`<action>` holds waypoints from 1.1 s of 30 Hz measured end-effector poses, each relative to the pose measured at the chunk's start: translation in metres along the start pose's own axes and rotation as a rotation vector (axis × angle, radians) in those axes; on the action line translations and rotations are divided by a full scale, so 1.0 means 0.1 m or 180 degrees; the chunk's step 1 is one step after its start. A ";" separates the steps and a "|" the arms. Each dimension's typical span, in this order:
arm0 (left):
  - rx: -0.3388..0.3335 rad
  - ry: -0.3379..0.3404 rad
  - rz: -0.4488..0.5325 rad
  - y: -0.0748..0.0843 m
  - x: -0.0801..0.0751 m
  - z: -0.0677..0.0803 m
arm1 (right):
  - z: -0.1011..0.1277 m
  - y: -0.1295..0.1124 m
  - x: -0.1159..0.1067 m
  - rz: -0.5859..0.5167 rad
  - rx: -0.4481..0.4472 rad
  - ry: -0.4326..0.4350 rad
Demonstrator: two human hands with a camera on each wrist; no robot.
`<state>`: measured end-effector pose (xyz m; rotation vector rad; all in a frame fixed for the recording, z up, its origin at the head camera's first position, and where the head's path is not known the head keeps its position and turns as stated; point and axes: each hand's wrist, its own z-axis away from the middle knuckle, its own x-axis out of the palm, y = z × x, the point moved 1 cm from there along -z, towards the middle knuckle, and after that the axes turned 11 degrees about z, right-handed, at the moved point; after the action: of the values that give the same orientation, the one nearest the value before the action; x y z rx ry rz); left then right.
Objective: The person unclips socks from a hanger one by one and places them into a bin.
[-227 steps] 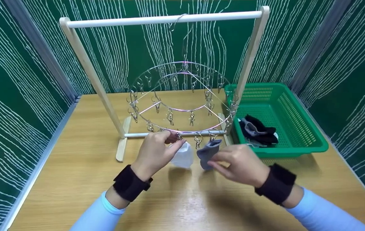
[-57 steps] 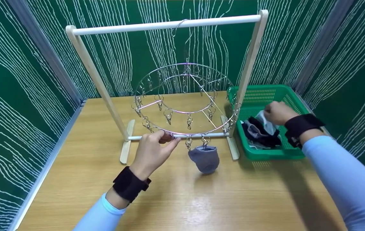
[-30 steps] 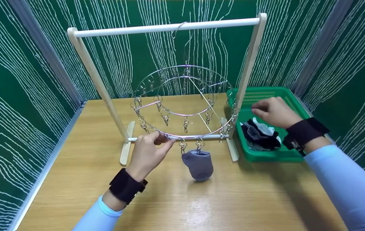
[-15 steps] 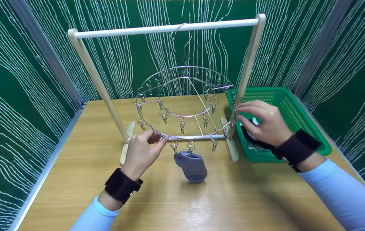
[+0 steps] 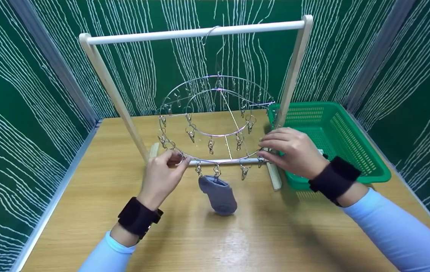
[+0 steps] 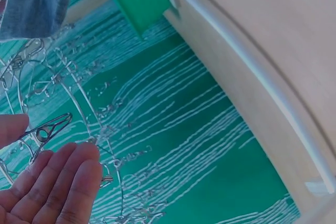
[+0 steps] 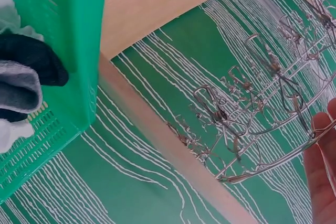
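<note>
Two hands are on the round wire clip hanger (image 5: 215, 121), one at each side of its near rim. Nearest, the left hand (image 5: 160, 177) pinches a clip (image 5: 177, 158) at the rim's left front between thumb and forefinger, its other fingers loosely straight in the wrist view, seemingly to steady the ring. Between the hands, just to the right of the left one, a grey sock (image 5: 218, 193) hangs from a clip by its cuff, toe dangling close over the wooden table (image 5: 215, 241). Across from it the right hand (image 5: 294, 151) has its fingers curled onto the rim's right edge; that grip on both sides looks meant to turn or steady the ring. Behind that hand sits a green basket (image 5: 351, 139), and the wrist view shows dark, grey and white socks (image 7: 23, 85) heaped inside, kept within easy reach. Farther back, behind both hands, the hanger's hook hangs over the top bar of a wooden rack (image 5: 196, 32), so the ring swings free above the tabletop. Beyond it is a green wall (image 5: 29, 75) with white lines.
</note>
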<state>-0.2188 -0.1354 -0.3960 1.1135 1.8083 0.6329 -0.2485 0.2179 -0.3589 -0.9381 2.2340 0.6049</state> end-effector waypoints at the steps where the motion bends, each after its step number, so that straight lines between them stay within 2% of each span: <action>1: -0.0007 0.0009 -0.0012 -0.01 -0.01 0.01 | -0.01 -0.01 0.01 -0.0006 -0.0030 0.0033; 4: -0.0005 0.0017 -0.0026 -0.03 -0.03 0.03 | -0.03 -0.02 0.04 -0.0048 -0.0089 0.0103; 12: 0.0070 0.0054 -0.0008 -0.08 -0.09 0.07 | -0.05 -0.10 0.04 0.0001 -0.0066 -0.0003; 19: 0.0232 0.0208 -0.0039 -0.05 -0.18 0.07 | -0.06 -0.12 0.08 -0.0042 -0.0172 0.0189; 23: 0.0539 0.0353 -0.0155 0.00 -0.19 0.09 | -0.07 -0.13 0.10 -0.0050 -0.0211 0.0290; 28: 0.1124 0.0509 0.0010 0.04 -0.15 0.15 | -0.10 -0.16 0.11 -0.0042 -0.0199 0.0281; 33: 0.1731 0.0473 0.0190 0.11 -0.08 0.20 | -0.10 -0.17 0.12 -0.0040 -0.0191 0.0291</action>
<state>-0.1950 -0.1382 -0.3938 1.5114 2.1519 0.2607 -0.2460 0.1953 -0.3632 -1.0279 2.2999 0.6381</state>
